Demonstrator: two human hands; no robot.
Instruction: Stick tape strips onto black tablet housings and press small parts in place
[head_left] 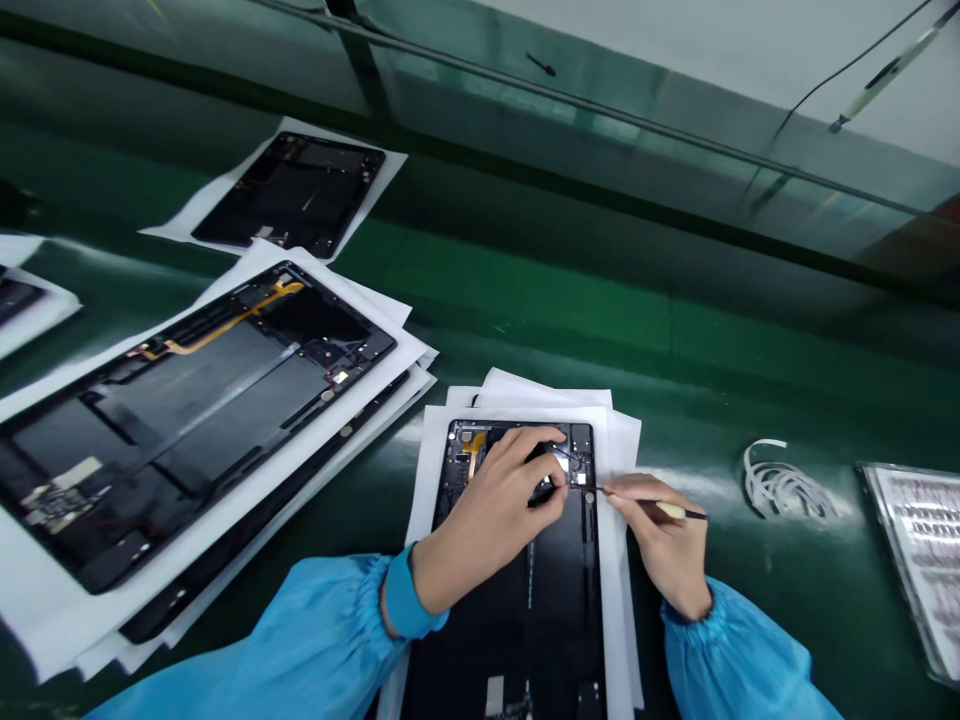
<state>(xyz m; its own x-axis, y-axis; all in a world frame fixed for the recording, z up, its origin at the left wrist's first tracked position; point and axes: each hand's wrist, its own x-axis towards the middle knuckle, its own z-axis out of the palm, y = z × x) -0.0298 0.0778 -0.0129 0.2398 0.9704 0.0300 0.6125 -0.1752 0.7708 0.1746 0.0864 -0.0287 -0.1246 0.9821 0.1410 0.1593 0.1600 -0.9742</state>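
Note:
A black tablet housing (pixel 562 590) lies on white sheets in front of me, small parts and an orange flex cable showing near its top. My left hand (pixel 495 505) rests over its upper part, thumb and index fingertip pinched together near the top right corner. Whatever sits between those fingertips is too small to make out. At the housing's right edge, my right hand (pixel 664 535) grips a slim pen-like tool (pixel 671 510) with a cream handle and dark ends. Its thin dark tip points left at the corner parts, beside a small silvery-white piece (pixel 580 479).
Left of me, more open housings (pixel 217 400) lie stacked with white sheets between them. Another housing (pixel 300 190) lies farther back. On the right are a coil of white strip (pixel 784 485) and a clear tray (pixel 930 560) of small parts. A ledge (pixel 600 105) runs along the back.

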